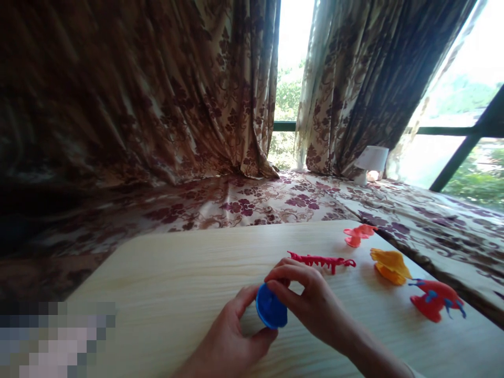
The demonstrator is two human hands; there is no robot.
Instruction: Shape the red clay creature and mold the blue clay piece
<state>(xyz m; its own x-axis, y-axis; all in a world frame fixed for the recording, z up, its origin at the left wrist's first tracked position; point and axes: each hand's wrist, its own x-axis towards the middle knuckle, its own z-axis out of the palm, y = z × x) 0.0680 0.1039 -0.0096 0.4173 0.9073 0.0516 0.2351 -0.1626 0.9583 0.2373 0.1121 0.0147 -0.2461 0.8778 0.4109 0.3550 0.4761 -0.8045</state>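
My left hand [232, 336] grips a small round blue plastic piece [271, 308] from below and behind, thumb and fingers wrapped around its edge. My right hand [305, 296] curls over the top of the same blue piece, fingertips pinched on its upper rim. Both hands hover just above the pale wooden tabletop [165, 283]. Just beyond my right fingers lies a long spiky red toy creature [321, 260].
Along the table's right side lie a pink-orange toy [357, 234], a yellow-orange toy [389, 266] and a red toy with blue legs [435, 302]. Floral fabric [255, 202] covers the ledge behind, with heavy curtains [157, 89], a window and a small white lamp [370, 163].
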